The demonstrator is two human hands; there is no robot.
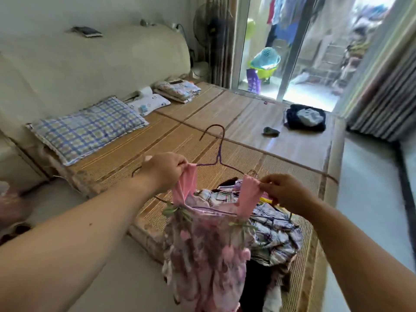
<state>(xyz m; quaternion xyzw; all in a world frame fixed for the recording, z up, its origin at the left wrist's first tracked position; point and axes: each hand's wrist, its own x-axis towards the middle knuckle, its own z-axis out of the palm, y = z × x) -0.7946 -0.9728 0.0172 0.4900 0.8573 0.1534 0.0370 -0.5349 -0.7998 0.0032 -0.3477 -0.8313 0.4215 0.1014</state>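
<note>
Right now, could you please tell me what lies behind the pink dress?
Behind the pink dress lies a heap of clothes on the woven mat: checked fabric, something dark, wire hangers. The part directly behind the dress is covered.

Mat-covered bed (247, 122): checked pillow (90, 129), white pillow (149, 104), folded cloths (177, 90), dark bundle (292, 122), clothes pile (276, 235) at near edge.

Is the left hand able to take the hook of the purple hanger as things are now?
Probably yes, once freed. The left hand pinches a pink strap of the dress, so it must let go first. The hook stands up just beyond it, with nothing between them.
</note>
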